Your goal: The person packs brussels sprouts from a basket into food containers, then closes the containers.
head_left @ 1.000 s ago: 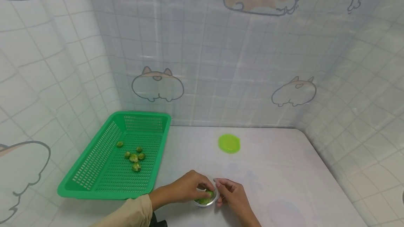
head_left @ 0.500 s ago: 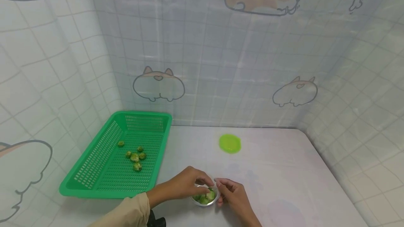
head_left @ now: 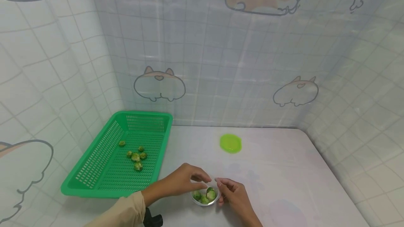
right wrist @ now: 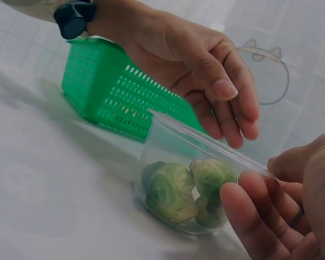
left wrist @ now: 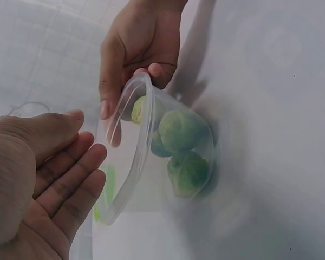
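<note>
1. Several tub sprouts (right wrist: 170, 192) sit low inside the clear tub (right wrist: 162, 132), on the near part of the bench (head_left: 277, 171); an exact count is hard to tell.
2. The green basket (head_left: 94, 192), at left, holds six loose sprouts (head_left: 135, 157).
3. The left hand (head_left: 183, 181) is just by the tub's rim, grip apart and empty; the right hand (head_left: 233, 192) has its grip clamped on the rim's right side.
4. The step looks like filling the tub; another sprout would call for a leftward reach while the right hand steadies it.
</note>
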Demonstrator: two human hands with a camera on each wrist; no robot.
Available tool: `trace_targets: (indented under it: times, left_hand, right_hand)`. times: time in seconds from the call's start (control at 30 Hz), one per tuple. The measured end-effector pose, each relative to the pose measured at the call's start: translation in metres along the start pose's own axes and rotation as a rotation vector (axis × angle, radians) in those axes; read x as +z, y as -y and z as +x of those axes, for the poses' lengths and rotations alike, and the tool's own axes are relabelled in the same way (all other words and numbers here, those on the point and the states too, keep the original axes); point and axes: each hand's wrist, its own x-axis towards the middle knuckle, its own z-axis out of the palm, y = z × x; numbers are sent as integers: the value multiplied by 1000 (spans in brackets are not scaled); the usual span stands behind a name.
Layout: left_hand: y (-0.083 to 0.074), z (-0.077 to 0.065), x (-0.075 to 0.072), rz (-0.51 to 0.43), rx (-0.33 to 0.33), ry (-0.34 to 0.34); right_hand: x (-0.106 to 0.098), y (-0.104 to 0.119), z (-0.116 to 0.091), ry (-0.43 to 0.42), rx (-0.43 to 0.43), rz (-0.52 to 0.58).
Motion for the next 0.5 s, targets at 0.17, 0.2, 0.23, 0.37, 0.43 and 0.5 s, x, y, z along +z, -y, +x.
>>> trace_targets:
  times: [0.17,0.2,0.23,0.37,0.43,0.5]
  left_hand:
    - [1,-4,-5,-20,0,-27]
    - [1,-5,-6,-23,-1,-32]
    - [1,-5,-7,-24,0,-38]
    - [1,-8,-11,-20,-10,-60]
    - [1,-9,-13,-16,-16,-69]
    - [2,-10,-15,-17,-17,-77]
  right_hand:
    - [0,-1,1,-1,-7,5]
    - [0,-2,1,-2,-9,4]
    - [0,-2,1,-3,-10,2]
    - [0,-3,1,-8,-10,-8]
    - [1,-3,1,-10,-10,-10]
    - [1,-3,1,-11,-9,-11]
